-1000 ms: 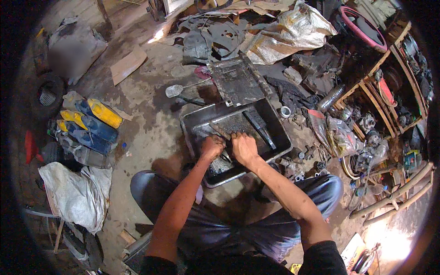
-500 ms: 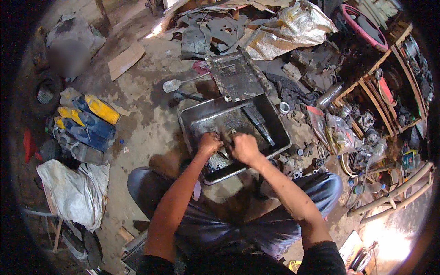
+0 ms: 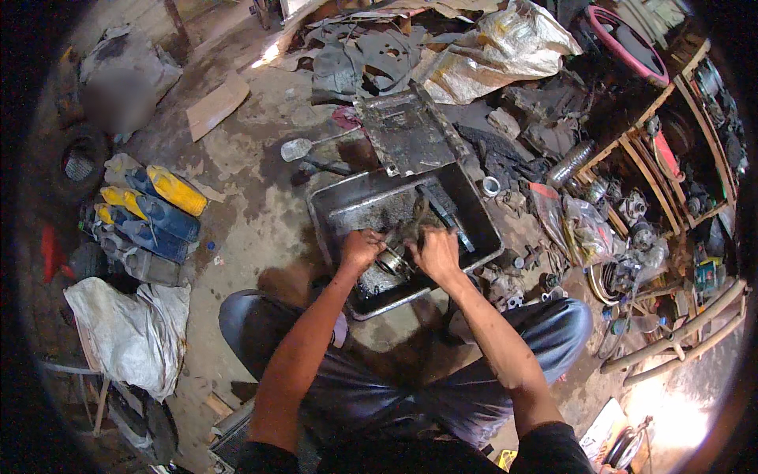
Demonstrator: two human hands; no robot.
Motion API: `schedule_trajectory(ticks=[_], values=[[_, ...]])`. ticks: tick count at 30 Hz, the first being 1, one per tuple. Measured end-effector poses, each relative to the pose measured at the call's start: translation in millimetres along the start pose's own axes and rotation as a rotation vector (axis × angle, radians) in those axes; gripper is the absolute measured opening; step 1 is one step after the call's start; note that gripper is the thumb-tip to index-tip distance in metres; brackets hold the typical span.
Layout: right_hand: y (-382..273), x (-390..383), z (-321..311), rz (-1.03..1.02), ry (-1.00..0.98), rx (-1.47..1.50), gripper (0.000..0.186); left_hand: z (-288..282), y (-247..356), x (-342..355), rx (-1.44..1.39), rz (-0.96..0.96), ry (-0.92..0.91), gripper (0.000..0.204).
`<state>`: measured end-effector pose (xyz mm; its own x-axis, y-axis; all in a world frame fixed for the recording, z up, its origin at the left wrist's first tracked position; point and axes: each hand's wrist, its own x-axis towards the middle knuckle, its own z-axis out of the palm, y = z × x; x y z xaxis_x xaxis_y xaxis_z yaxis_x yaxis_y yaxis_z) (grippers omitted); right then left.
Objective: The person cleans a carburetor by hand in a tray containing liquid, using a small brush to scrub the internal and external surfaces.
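Observation:
Both my hands are over a black, oily rectangular basin [image 3: 319,225] on the floor between my knees. My left hand [image 3: 364,248] is closed on the left side of a shiny round metal part [image 3: 392,263], which is tilted inside the basin. To the right of that part is my right hand [image 3: 436,254], its fingers curled; a dark, smeared shape shows beyond them, but what they hold I cannot make out. A long black bar-like piece [image 3: 446,217] leans inside the basin's right side.
A grimy metal tray [image 3: 410,130] lies against the basin's far edge. Left of it are a scraper-like tool [image 3: 297,148] and a dark-handled tool [image 3: 328,166]. Loose metal parts and plastic bags [image 3: 588,229] crowd the right. Blue-and-yellow containers [image 3: 162,213] stand left.
My right hand has moved slightly right, away from my left hand, and its fingers now point farther forward. More of the round metal part shows between the hands.

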<state>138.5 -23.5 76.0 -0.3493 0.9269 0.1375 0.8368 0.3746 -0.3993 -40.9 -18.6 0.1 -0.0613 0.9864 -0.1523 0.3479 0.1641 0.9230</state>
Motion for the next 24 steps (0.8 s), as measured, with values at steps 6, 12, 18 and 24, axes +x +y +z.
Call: schedule_trajectory(ticks=[6,12,18,24], values=[[-3.3,-6.7,-8.0,-0.016,-0.031,-0.021,0.033,-10.9,-5.2,0.7,-0.007,-0.142,-0.023,0.024],[-3.9,-23.3,-4.9,0.048,-0.050,0.034,0.036,-16.0,14.2,-4.2,0.071,-0.129,-0.051,0.025],[0.5,-35.8,0.3,-0.162,-0.022,-0.097,0.039,-18.6,22.2,-1.3,0.189,-0.069,-0.083,0.023],[13.6,-28.8,-1.9,-0.069,0.046,-0.017,0.030,-22.2,27.0,10.1,0.271,-0.061,-0.139,0.025]])
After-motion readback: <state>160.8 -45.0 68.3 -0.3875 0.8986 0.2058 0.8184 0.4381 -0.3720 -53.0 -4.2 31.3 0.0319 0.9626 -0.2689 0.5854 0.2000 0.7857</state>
